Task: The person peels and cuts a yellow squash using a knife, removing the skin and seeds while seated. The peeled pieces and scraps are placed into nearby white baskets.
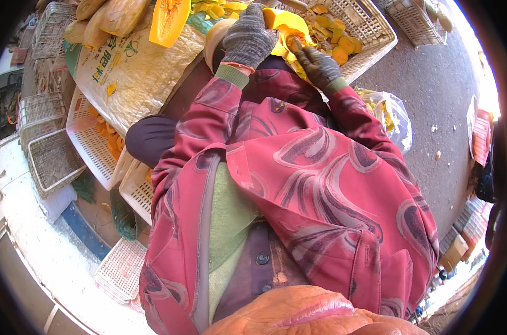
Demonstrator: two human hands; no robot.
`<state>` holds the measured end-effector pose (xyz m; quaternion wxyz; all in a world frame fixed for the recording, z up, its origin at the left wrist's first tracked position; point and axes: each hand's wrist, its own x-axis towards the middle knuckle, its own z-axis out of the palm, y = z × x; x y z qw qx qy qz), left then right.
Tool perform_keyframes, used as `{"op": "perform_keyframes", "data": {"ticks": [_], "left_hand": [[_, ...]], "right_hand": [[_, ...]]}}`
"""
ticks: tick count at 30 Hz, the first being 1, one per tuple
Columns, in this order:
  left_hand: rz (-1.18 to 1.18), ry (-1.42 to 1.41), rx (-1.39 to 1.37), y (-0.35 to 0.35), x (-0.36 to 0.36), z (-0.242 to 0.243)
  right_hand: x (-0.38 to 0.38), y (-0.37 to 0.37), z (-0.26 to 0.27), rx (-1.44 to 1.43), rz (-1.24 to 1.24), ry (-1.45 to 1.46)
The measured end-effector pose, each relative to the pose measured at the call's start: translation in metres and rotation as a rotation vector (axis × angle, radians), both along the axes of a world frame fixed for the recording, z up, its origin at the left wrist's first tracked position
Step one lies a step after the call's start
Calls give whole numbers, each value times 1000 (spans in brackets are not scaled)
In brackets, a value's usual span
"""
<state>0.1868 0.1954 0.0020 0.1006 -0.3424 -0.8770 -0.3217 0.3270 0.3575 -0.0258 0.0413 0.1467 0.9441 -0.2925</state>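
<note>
In the head view, my gloved left hand (249, 39) grips a cut yellow-orange squash (285, 21) over the crate's near edge. My right hand (320, 65), also gloved, reaches to the seedy hollow of that squash, its fingertips at the pulp. Whether a small tool is in the right hand I cannot tell. Yellow strips hang below the squash, between the hands. Beside my left wrist shows the tan rind of a squash (216, 39), partly hidden by the glove. Sliced squash pieces and peel (341, 42) lie in the white plastic crate (373, 25) beyond.
To the left, whole squashes (121, 19) and a halved squash (169, 21) rest on a printed woven sack (132, 79). A crate of orange pieces (96, 146) stands beneath. A clear plastic bag (398, 121) sits on the pavement at right. More crates (54, 157) stand at left.
</note>
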Motion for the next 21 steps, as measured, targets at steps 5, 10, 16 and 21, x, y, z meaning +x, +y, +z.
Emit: {"op": "perform_keyframes", "data": {"ticks": [5,10,16,21], "left_hand": [[9,-74,-66,-2,7,4],[36,-116,-143,6,15,7],[8,-63,-220,5,24,16],[40,-85,-211,4,22,17]], "right_hand": [[-22,7,-68,130,66,-84],[-51,-7,-15,107,-70,-390],[-62,-16,-3,218,16,-286],[-75,-4,-92,-54,-251,8]]}}
